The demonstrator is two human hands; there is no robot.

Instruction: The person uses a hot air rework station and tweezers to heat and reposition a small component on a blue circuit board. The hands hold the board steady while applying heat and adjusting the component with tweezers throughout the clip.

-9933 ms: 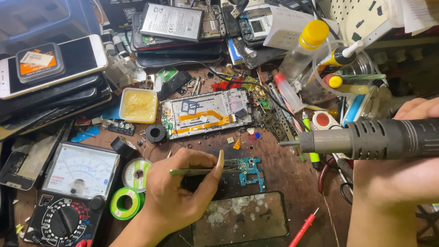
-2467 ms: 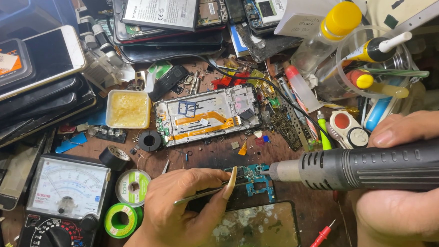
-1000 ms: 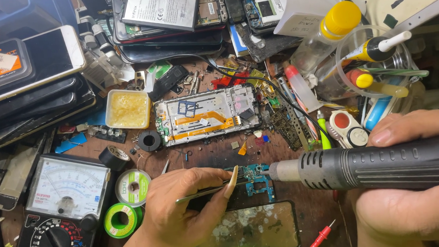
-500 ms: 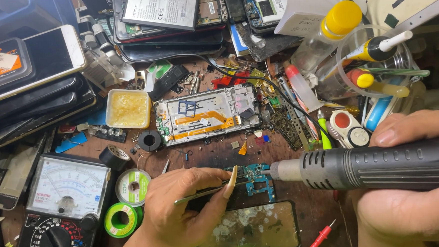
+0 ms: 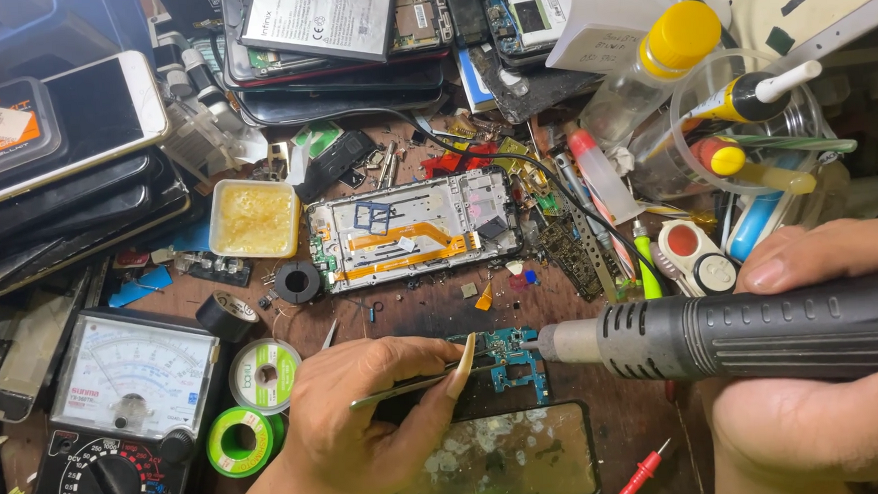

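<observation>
Circuit board [image 5: 505,359], small and blue-green, lies near the front edge of the worktop [image 5: 417,308], mid-width, just above a phone screen panel [image 5: 495,460].

Head view:
- Left hand [image 5: 363,426] palm down, front-centre. Fingers pinched shut on thin metal tweezers [image 5: 406,387], tips reaching toward the board's left end; can't tell if they touch it.
- Right hand [image 5: 816,378] comes in from the right edge, wrapped tight round the black ribbed grip of a hot-air tool [image 5: 724,334]. Tool lies horizontal, metal nozzle pointing left, right at the board's right end.
- Labels: white rectangular label on a phone battery [image 5: 332,17] at the back edge. Orange-and-white sticker on a small dark case [image 5: 2,125] at the back-left corner, on a white-edged phone [image 5: 72,126].
- Containers: shallow square tub [image 5: 254,219] left of centre, filled with yellowish paste. Clear round cup [image 5: 743,121] back-right, holding yellow-capped tubes and pen-like tools. Clear bottle with yellow cap [image 5: 650,71] just left of it.
- Gutted phone frame [image 5: 413,228] with orange flex, worktop centre.
- Analog multimeter [image 5: 117,414] front-left corner; two solder reels, white [image 5: 265,374] and green [image 5: 241,440], between it and left hand.
</observation>
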